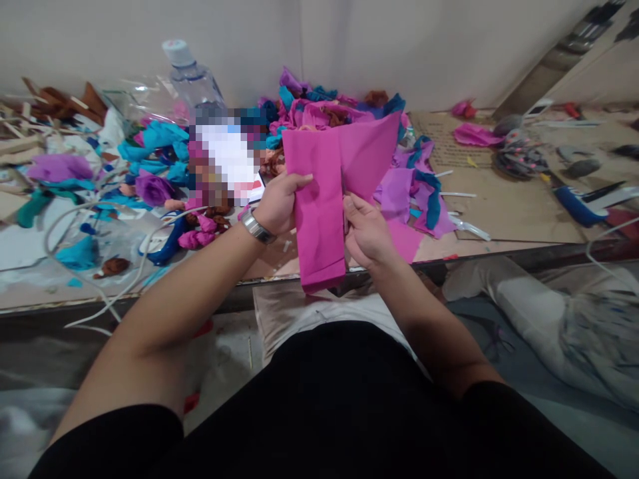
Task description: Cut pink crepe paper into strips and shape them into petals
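A folded sheet of bright pink paper (319, 219), which looks like crepe paper, is held upright over the table's front edge. My left hand (279, 203), with a metal watch band at its wrist, grips its left edge, thumb on the front and fingers behind. A loose flap of the paper (369, 153) fans up to the right from a long slit. My right hand (368, 229) is closed at that slit, thumb against curled fingers. A thin dark sliver shows beside these fingers; I cannot tell whether it is a blade or a shadow.
Crumpled blue, purple and pink paper scraps (154, 143) cover the table's left side. A water bottle (194, 80) and a lit phone (232, 156) stand behind my left hand. A white cable (74, 213) loops at left. Cardboard (514, 206) lies at right, near another person's leg (519, 293).
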`<state>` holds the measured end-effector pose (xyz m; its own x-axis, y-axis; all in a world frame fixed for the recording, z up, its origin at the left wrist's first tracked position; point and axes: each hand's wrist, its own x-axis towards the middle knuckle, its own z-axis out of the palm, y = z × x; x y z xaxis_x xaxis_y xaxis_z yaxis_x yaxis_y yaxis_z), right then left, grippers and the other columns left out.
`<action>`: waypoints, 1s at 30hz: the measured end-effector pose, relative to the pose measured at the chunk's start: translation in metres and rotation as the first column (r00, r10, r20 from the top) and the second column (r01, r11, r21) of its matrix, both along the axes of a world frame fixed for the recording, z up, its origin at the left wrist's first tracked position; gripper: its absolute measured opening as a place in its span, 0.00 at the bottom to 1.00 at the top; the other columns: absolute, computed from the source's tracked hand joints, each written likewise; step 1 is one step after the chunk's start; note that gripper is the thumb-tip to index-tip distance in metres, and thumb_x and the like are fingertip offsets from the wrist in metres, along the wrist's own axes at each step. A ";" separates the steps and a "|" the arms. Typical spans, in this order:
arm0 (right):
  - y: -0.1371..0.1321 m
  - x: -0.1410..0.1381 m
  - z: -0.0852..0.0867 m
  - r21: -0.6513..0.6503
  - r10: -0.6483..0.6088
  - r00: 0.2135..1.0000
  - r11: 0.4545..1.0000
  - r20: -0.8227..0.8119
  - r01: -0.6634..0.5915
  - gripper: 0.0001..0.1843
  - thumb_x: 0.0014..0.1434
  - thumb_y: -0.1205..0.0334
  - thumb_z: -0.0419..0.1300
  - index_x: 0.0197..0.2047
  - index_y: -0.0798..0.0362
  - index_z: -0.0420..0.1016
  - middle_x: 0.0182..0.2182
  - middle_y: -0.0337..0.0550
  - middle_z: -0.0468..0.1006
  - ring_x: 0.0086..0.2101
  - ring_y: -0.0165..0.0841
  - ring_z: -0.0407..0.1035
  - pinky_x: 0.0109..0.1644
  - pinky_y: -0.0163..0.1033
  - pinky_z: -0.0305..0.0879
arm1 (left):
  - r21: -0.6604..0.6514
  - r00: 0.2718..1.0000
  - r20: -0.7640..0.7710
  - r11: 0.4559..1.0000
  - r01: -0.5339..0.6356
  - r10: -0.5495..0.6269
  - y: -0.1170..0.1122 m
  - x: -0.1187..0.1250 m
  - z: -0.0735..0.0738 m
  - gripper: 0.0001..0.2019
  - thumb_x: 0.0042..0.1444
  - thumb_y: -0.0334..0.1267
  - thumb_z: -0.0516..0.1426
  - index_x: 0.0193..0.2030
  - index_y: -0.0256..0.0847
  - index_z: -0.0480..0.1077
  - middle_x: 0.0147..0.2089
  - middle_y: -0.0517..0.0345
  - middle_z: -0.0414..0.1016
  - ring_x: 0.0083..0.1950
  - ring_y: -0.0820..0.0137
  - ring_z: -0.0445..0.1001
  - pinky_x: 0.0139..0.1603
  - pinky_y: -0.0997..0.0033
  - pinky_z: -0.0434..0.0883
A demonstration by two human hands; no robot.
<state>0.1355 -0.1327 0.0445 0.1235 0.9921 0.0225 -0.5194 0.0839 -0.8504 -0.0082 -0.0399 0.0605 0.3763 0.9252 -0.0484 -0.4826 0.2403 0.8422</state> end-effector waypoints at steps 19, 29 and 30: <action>0.000 -0.004 -0.001 0.032 0.017 1.000 0.999 -0.016 -0.017 0.24 0.49 0.38 0.79 0.38 0.44 0.80 0.43 0.40 0.88 0.56 0.40 0.79 0.56 0.47 0.81 | -0.036 0.999 -0.039 0.999 -0.040 0.038 -0.001 0.001 0.002 0.10 0.49 0.36 0.69 0.38 0.40 0.77 0.35 0.57 0.81 0.44 0.60 0.84 0.56 0.58 0.80; 0.000 -0.002 0.006 0.011 0.010 1.000 1.000 0.021 -0.010 0.22 0.56 0.39 0.76 0.39 0.46 0.78 0.38 0.38 0.86 0.49 0.37 0.80 0.53 0.44 0.80 | 0.006 1.000 0.015 1.000 -0.022 0.021 -0.002 0.001 0.001 0.11 0.48 0.36 0.69 0.39 0.40 0.77 0.35 0.60 0.81 0.36 0.67 0.80 0.54 0.59 0.80; 0.001 -0.002 0.006 0.016 0.013 1.000 1.000 0.020 -0.013 0.22 0.56 0.39 0.76 0.39 0.45 0.78 0.38 0.38 0.86 0.49 0.37 0.80 0.54 0.44 0.80 | 0.005 1.000 0.009 1.000 -0.021 0.021 -0.002 0.000 0.000 0.11 0.49 0.36 0.69 0.39 0.40 0.77 0.35 0.60 0.81 0.36 0.67 0.80 0.54 0.59 0.80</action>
<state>0.1339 -0.1320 0.0505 0.1102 0.9931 0.0411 -0.5039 0.0915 -0.8589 -0.0078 -0.0416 0.0607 0.3574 0.9331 -0.0402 -0.4954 0.2259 0.8388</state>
